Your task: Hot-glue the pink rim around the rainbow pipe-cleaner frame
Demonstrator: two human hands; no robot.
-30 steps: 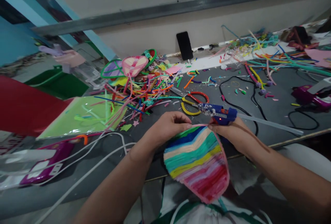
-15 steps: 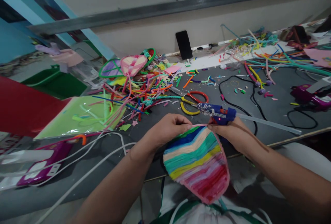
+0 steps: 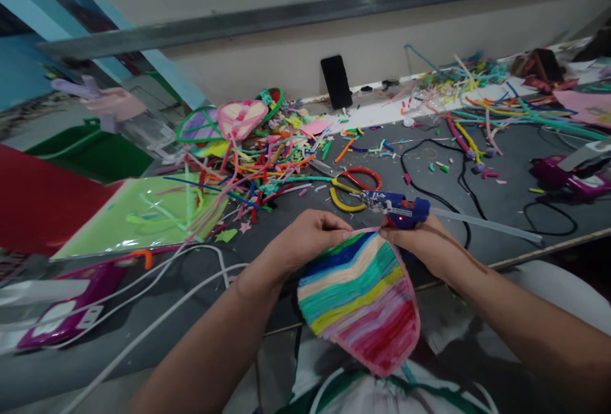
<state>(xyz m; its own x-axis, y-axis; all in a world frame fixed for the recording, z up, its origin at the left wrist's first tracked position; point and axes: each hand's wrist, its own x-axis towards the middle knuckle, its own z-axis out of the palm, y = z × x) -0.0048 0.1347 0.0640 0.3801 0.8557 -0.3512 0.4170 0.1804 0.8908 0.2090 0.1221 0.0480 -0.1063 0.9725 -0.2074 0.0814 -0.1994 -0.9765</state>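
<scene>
A rounded, striped pipe-cleaner piece [image 3: 358, 299] with a pink border hangs near the table's front edge, over my lap. My left hand [image 3: 315, 235] pinches its upper edge between thumb and fingers. A blue hot glue gun [image 3: 405, 207] with a small red light is gripped in my right hand [image 3: 422, 232], its nozzle pointing left and a long clear glue stick at its back. The thumb of that hand also touches the pink border at the top right of the piece. Just behind the nozzle lie scissors [image 3: 365, 179] with red and yellow handles.
Cut pipe cleaners [image 3: 267, 162] pile up at the left, with a pink heart shape [image 3: 242, 120] on top. A black phone [image 3: 337, 83] leans against the wall. White cables [image 3: 157, 331] cross the left side near a purple device [image 3: 71, 309]. A black cord [image 3: 432, 188] loops at right.
The whole view has shifted slightly. Both hands keep their holds on the striped piece and the glue gun, with hardly any movement between them.
</scene>
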